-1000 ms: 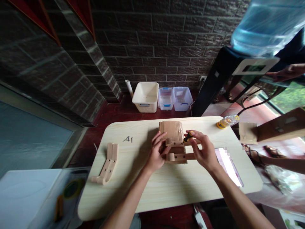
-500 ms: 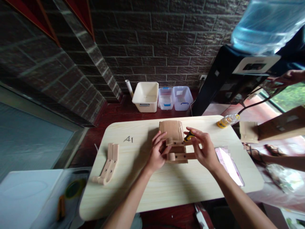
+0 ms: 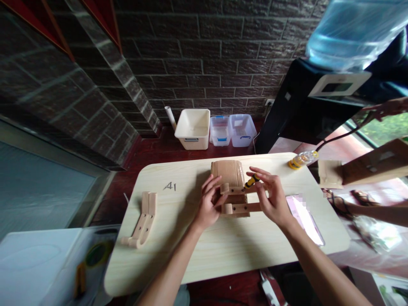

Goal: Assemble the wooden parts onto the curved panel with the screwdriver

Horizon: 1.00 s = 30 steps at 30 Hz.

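Observation:
On the table [image 3: 178, 255], a wooden piece with two curled-end arms [image 3: 239, 208] lies over a cardboard box [image 3: 227, 172]. My left hand [image 3: 207, 208] grips its left end, thumb and fingers around the wood. In my right hand [image 3: 272, 199] is a short yellow-and-black screwdriver [image 3: 253, 180], pinched at the handle and tilted, its lower end at a dark hole or screw in the upper arm. Whether the tip sits in a screw head is too small to tell. A similar wooden piece with dark holes [image 3: 145, 223] rests at the left of the table.
A yellow-capped clear bottle [image 3: 302, 159] lies at the back right, and a phone [image 3: 305, 219] at the right. Dark marks or small parts [image 3: 169, 186] are at the back left. Plastic bins [image 3: 193, 129] stand behind the table, beside a water dispenser [image 3: 296, 102]. Another person's hand [image 3: 390, 108] shows at far right.
The whole view has shifted slightly. Both hands keep their grip, and the screwdriver stays at the same spot on the upper wooden arm, with the right fingers slightly changed around its handle.

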### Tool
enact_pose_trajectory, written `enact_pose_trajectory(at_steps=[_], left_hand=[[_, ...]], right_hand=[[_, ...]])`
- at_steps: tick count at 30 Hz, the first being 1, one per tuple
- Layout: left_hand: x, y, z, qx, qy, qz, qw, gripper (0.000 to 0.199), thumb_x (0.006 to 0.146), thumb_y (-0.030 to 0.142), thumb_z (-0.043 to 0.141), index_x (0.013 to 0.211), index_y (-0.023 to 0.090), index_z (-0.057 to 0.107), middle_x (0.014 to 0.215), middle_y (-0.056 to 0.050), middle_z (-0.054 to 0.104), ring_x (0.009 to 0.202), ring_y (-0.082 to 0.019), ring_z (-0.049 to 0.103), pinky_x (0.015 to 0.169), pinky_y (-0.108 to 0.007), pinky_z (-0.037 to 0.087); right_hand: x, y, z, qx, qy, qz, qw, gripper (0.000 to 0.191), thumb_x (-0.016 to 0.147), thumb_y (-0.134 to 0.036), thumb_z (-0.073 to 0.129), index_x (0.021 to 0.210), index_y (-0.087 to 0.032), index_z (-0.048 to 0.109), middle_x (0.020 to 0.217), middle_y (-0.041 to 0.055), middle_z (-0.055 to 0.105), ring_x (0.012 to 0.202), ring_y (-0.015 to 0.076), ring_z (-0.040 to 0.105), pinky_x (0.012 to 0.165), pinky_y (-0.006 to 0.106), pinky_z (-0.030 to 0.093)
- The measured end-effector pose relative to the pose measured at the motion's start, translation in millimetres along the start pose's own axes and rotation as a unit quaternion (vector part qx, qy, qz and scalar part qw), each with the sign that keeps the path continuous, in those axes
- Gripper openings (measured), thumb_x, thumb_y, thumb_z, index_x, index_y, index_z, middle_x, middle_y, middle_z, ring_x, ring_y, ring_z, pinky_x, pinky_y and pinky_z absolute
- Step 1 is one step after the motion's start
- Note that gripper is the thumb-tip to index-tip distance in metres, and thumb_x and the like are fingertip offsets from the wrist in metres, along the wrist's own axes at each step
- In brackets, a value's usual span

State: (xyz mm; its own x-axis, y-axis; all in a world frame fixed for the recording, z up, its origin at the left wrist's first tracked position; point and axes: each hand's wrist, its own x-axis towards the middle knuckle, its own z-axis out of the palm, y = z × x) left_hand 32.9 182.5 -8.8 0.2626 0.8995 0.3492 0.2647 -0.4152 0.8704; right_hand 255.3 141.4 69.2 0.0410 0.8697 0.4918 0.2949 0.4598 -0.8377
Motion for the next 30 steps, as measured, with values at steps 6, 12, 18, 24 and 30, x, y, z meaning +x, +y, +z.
enact_pose_trajectory(at_steps=[6,12,18,24,30], left_hand=[[0.5,1.2,0.0,-0.005,0.0,0.007,1.0,0.031,0.095,0.029,0.067,0.126,0.029,0.067,0.15,-0.008,0.055,0.154,-0.029,0.032,0.126,-0.057,0.032],[0.9,1.5,-0.7,0.011,0.004,0.012,1.0,0.029,0.095,0.03,0.067,0.124,0.027,0.068,0.149,-0.01,0.056,0.153,-0.03,0.034,0.125,-0.057,0.034],[0.5,1.2,-0.4,0.012,0.0,0.013,1.0,0.023,0.096,0.031,0.066,0.118,0.026,0.069,0.15,-0.009,0.055,0.153,-0.029,0.034,0.125,-0.056,0.035],[0.8,1.2,-0.2,0.015,-0.002,0.01,1.0,0.026,0.096,0.032,0.066,0.121,0.026,0.068,0.15,-0.009,0.054,0.153,-0.029,0.032,0.126,-0.055,0.032],[1.1,-1.1,0.1,0.014,-0.002,0.016,1.0,0.024,0.095,0.033,0.066,0.119,0.026,0.068,0.151,-0.008,0.055,0.153,-0.029,0.032,0.126,-0.055,0.032]], right_hand=[[-2.1,7.6,-1.9,-0.036,0.022,-0.007,0.999,0.022,0.1,-0.025,0.06,0.122,-0.028,0.058,0.123,0.0108,0.065,0.115,0.0258,0.066,0.095,0.051,0.059],[0.5,5.9,-2.7,-0.048,0.035,-0.008,0.998,0.023,0.099,-0.027,0.063,0.121,-0.028,0.058,0.125,0.0105,0.063,0.12,0.0262,0.063,0.099,0.053,0.056],[0.8,-2.5,-3.4,-0.014,-0.015,-0.008,1.0,0.023,0.106,-0.028,0.048,0.128,-0.03,0.054,0.147,0.0128,0.055,0.132,0.0278,0.058,0.102,0.058,0.054],[-2.5,9.7,-2.8,-0.014,0.003,-0.004,1.0,0.021,0.104,-0.028,0.052,0.125,-0.029,0.056,0.126,0.0102,0.065,0.117,0.0255,0.067,0.096,0.053,0.059],[-1.4,12.2,-3.6,-0.032,0.034,0.0,0.999,0.019,0.1,-0.03,0.06,0.119,-0.029,0.058,0.124,0.0102,0.059,0.118,0.0262,0.064,0.092,0.051,0.061]])
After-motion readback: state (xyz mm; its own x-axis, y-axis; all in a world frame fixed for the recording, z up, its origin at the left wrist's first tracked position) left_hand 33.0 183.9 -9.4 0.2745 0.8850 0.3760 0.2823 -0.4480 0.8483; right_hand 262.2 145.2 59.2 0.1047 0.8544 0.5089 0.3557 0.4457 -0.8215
